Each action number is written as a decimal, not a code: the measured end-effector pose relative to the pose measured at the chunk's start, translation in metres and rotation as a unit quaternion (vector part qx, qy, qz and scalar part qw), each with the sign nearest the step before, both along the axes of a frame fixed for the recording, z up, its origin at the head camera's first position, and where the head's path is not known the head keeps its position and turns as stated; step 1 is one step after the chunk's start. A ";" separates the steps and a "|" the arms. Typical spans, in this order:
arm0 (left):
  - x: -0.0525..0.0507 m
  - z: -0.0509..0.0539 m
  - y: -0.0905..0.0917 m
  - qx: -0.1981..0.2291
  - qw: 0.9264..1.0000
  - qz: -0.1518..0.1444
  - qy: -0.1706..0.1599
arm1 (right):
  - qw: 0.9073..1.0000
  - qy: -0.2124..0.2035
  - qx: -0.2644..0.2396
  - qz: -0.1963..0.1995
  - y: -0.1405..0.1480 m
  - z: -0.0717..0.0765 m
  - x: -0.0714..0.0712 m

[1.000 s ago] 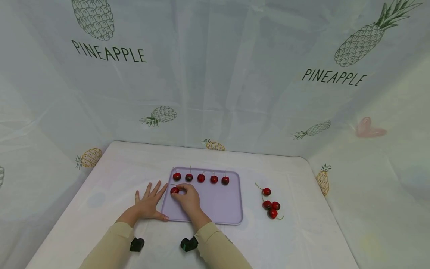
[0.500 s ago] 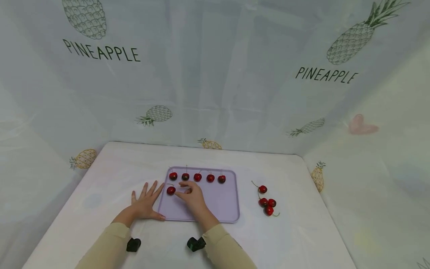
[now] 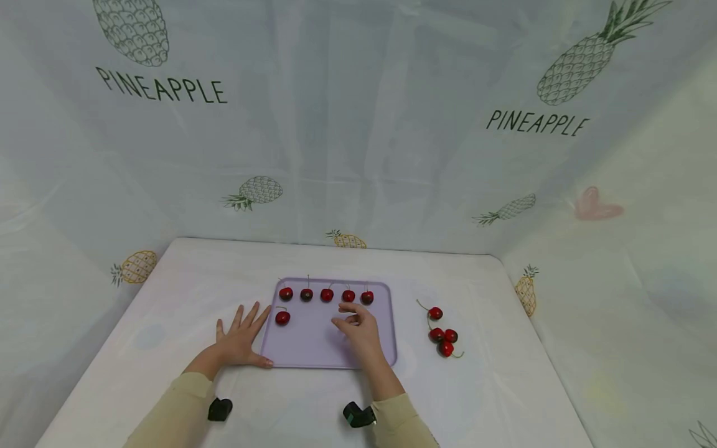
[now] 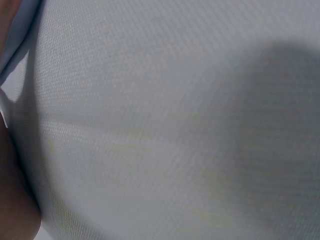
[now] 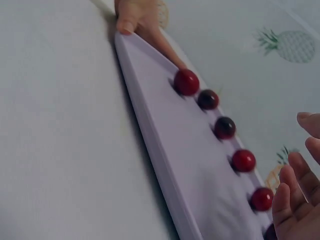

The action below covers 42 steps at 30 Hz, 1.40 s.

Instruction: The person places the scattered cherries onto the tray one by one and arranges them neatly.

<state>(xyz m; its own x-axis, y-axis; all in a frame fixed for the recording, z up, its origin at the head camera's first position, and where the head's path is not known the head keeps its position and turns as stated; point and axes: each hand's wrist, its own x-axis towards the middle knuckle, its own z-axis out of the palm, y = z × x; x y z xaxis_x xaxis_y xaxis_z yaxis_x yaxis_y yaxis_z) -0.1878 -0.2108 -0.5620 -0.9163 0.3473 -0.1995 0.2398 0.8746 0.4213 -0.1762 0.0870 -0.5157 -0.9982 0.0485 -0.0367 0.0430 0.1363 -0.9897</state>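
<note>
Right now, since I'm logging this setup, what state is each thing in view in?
Tray: lying flat on the table
Cherry row: five cherries, spaced apart along the tray's far side
Single cherry: on the tray near its left edge, stem attached
Loose cherries: four on the table, three bunched, one slightly apart
Left hand: fingers spread, at the tray's left edge
Right hand: holding nothing, fingers bent, over the tray
Backdrop: hanging, creased

Pale purple rectangular tray point(image 5: 185, 150) cut off below in right wrist view, dark round cherry point(image 5: 270, 233) partly hidden behind bare right hand point(image 5: 301, 212), bare left hand point(image 4: 17, 200) cropped to slivers in left wrist view.
</note>
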 end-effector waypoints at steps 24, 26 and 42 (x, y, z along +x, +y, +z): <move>-0.002 -0.015 -0.007 0.019 1.000 -0.009 0.022 | 0.984 -0.054 0.041 -0.165 0.114 -0.038 0.043; -0.003 -0.018 -0.007 0.020 0.999 -0.007 0.028 | 0.983 -0.053 0.043 -0.172 0.120 -0.039 0.048; -0.006 -0.028 -0.009 0.013 0.999 -0.001 0.049 | 0.960 -0.044 0.098 -0.257 0.163 -0.047 0.067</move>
<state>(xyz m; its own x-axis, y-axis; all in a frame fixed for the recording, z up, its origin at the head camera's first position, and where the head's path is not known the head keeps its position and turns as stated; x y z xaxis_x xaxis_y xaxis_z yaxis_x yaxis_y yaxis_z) -0.1938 -0.2196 -0.5895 -0.9303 0.3531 -0.0996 0.2826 0.8628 0.4192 -0.1095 0.2497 -0.5627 -0.8341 0.5483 -0.0599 0.2368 0.2579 -0.9367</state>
